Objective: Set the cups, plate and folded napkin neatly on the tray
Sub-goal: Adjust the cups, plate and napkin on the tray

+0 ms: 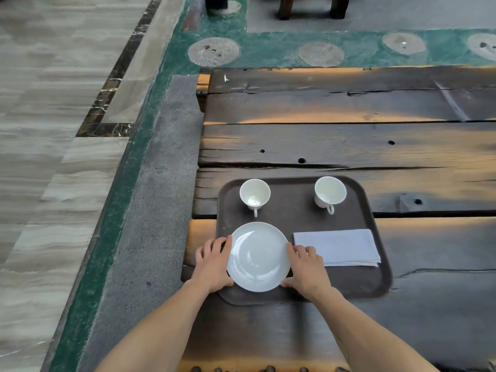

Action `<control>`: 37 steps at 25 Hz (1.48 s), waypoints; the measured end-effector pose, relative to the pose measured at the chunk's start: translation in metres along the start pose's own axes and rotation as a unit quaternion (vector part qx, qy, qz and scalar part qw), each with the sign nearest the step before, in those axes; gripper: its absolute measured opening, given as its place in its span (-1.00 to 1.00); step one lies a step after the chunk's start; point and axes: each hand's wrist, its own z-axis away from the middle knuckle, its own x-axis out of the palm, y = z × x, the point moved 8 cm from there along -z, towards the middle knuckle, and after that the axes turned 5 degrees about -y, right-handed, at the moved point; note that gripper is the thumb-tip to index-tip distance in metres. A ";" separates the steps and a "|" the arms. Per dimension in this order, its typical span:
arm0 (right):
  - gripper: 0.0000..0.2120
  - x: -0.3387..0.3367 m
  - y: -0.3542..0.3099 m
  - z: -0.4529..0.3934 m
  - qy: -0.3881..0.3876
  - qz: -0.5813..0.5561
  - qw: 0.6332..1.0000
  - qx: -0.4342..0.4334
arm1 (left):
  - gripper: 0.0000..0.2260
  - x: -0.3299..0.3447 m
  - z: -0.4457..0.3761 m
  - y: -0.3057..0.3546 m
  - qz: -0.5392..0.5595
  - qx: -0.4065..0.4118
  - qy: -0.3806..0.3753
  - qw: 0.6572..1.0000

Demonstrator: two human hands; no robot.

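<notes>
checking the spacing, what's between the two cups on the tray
Nothing: in the head view only bare tray shows between the left cup and the right cup.

Dark plank bench point(335, 140) w/ cracks & knot holes is catching warm orange light. Grey stone kerb point(150, 210) & green strip point(112, 216) are running along its left; pale tile floor point(40, 157) beyond. Stool legs point(312, 8) are showing at top.

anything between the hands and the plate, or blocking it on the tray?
Nothing visible. The left hand and right hand flank the plate, already on the tray; the napkin lies to its right, apart.
</notes>
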 end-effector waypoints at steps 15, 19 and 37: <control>-0.59 -0.031 0.147 0.024 0.023 0.044 0.999 0.002 | -0.63 -0.010 0.002 0.141 -0.011 0.028 0.097 0.995; -0.66 -0.035 0.182 0.031 0.031 0.081 0.996 0.022 | -0.67 -0.002 -0.010 0.184 -0.038 0.052 0.093 0.994; -0.72 -0.036 0.201 0.017 0.025 0.101 0.994 -0.015 | -0.88 0.012 -0.033 0.207 -0.109 0.040 0.053 0.992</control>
